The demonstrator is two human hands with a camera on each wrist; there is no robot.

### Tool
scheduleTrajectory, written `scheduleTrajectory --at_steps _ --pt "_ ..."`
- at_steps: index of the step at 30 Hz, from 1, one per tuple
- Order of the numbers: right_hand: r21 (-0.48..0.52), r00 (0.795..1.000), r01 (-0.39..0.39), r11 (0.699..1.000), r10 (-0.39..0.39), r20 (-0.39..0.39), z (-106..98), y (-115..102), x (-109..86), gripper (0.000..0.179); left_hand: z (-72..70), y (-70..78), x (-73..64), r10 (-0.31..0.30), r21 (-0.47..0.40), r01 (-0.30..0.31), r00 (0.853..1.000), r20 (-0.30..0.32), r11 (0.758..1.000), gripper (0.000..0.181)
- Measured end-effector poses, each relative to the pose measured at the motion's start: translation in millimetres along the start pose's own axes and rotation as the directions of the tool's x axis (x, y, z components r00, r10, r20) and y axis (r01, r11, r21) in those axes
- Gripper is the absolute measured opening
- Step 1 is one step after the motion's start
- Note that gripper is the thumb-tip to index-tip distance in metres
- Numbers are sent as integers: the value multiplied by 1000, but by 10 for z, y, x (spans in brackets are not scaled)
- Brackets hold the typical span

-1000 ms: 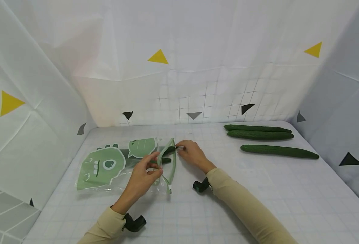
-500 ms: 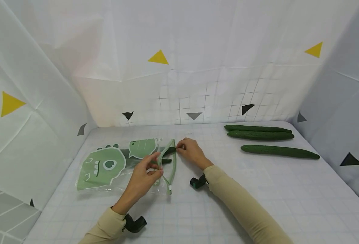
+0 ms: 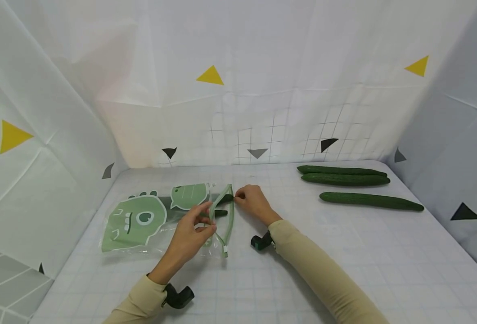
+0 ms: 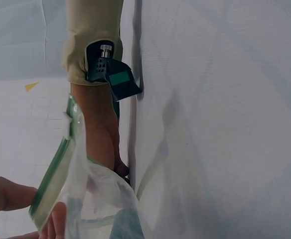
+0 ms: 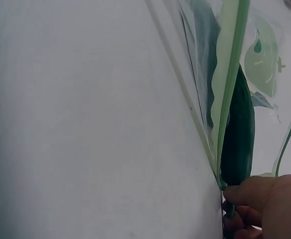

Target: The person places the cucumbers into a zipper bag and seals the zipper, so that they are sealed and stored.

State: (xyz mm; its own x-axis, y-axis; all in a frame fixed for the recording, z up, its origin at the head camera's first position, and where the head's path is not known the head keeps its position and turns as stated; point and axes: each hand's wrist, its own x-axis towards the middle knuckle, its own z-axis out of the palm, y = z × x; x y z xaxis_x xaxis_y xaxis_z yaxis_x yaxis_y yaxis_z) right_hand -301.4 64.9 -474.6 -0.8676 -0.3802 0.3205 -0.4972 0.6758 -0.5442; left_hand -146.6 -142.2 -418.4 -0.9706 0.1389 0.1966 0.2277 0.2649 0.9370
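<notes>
A clear zip bag [image 3: 153, 240] with a green monster print lies on the left of the table, its green-edged mouth facing right. Two cucumbers are inside; the tip of the upper cucumber [image 3: 224, 199] and the end of the lower cucumber [image 3: 221, 213] show at the mouth. My left hand [image 3: 191, 229] pinches the near rim of the bag between thumb and fingers, holding the mouth apart. With thumb and fingertips, my right hand [image 3: 254, 202] pinches the stem end of the upper cucumber [image 5: 239, 134], right at the corner of the bag's rim [image 5: 230, 74].
At the back right, two cucumbers [image 3: 345, 179] lie side by side. A single cucumber [image 3: 371, 200] lies in front of them. White sheets [image 3: 263, 67] with printed triangles rise behind and at both sides of the table [image 3: 323, 252].
My right hand and forearm have shifted slightly left, bringing the fingertips closer to the bag's mouth with the cucumber's stem end. The left hand and the bag have stayed nearly still.
</notes>
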Motion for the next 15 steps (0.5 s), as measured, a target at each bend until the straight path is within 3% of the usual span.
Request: scheduleTrajectory --at_steps 7,15 --pt "-29 995 -102 994 102 -7 9 -115 10 11 -2 10 -1 -15 2 15 1000 10 1000 65" --pt "-21 974 -212 977 209 -83 46 -263 33 22 -1 -7 5 -7 26 7 1000 8 1000 64"
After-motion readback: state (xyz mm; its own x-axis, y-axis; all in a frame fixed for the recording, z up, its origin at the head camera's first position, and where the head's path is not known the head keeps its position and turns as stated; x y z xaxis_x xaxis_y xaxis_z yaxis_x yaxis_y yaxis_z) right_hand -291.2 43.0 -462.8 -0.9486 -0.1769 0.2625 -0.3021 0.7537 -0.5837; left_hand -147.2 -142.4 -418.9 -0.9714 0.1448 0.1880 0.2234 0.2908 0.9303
